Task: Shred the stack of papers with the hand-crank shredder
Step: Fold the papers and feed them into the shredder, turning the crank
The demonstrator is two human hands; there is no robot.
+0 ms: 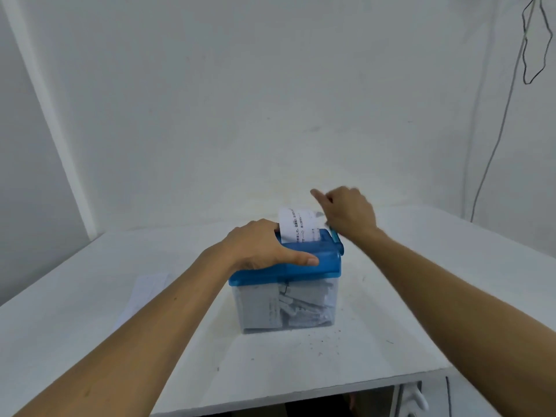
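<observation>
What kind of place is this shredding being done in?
Probably a bare workroom or recording setup: a plain white table against blank white walls, a loose cable hanging down the right wall, and a hand-crank shredder on the table.

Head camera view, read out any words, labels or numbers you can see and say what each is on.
The sheet in the slot: printed black lines, too small and blurred to read.
The blue shredder lid: no label or brand visible.

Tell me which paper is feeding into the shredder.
The printed sheet standing in the blue lid's slot. The other papers lie flat on the table, left of the shredder.
</observation>
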